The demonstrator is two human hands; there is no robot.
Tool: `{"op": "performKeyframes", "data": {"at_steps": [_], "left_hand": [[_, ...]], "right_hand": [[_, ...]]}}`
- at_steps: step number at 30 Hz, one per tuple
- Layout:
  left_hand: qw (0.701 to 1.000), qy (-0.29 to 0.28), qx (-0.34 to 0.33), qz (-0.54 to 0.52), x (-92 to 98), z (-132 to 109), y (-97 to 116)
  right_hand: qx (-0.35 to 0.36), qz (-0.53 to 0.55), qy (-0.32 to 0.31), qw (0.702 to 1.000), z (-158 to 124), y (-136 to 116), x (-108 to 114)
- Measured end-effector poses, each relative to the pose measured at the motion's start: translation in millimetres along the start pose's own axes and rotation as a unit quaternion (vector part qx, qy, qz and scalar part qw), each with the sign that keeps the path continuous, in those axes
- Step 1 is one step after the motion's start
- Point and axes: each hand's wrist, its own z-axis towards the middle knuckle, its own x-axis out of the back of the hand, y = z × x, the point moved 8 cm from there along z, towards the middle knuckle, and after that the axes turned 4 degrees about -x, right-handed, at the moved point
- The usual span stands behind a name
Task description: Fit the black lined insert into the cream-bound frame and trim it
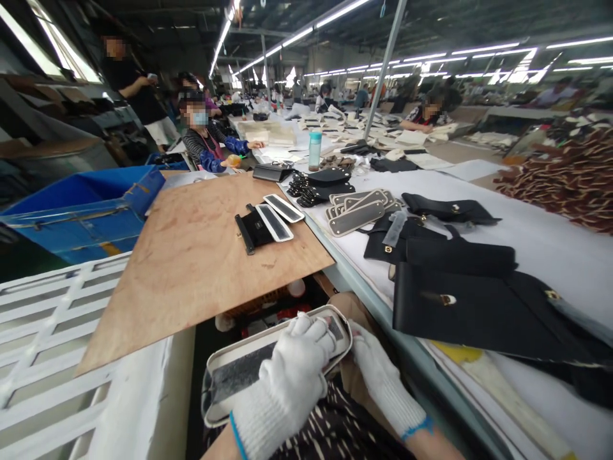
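On my lap lies an oblong bag piece [234, 374] with a raised cream rim and a dark grey panel edged in cream inside. My left hand [294, 358], in a white knit glove, lies across it palm down. Its bent fingers press on the panel near the right end. At that right end my gloved right hand [376, 364] closes on the rim; its fingertips are partly hidden behind the edge. Beyond, on the wooden board [191, 243], two cream-edged oblong panels [275, 223] lie beside a small black bag piece [253, 231].
The white-covered table [541, 255] at right holds black bag pieces [460, 306], stacked grey strips [357, 214] and a bottle [315, 151]. A blue bin [81, 220] and white slatted rack [48, 319] stand left. A co-worker [205, 137] sits across the board.
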Motion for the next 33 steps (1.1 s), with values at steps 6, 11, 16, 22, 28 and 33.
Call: {"op": "performKeyframes", "data": {"at_steps": [6,11,16,22,28,33], "left_hand": [[0.976,0.164,-0.007,-0.143,26.0,-30,-14],[0.991,0.078,0.102,0.023,26.0,-74,-46],[0.979,-0.078,0.149,0.114,-1.3,-90,-61],[0.970,-0.105,0.191,0.108,13.9,-73,-36],[0.995,-0.035,0.060,0.073,11.5,-27,-7],[0.997,-0.024,-0.002,0.070,-2.2,-3,-8]], "right_hand": [[-0.010,-0.200,-0.034,0.979,-20,-74,20],[0.039,-0.372,-0.117,0.920,-22,-102,7],[0.076,-0.449,-0.121,0.882,-11,-110,3],[0.063,-0.426,-0.120,0.894,-4,-104,2],[-0.005,-0.304,-0.093,0.948,-7,-79,25],[-0.034,-0.289,-0.078,0.953,-23,-84,26]]}}
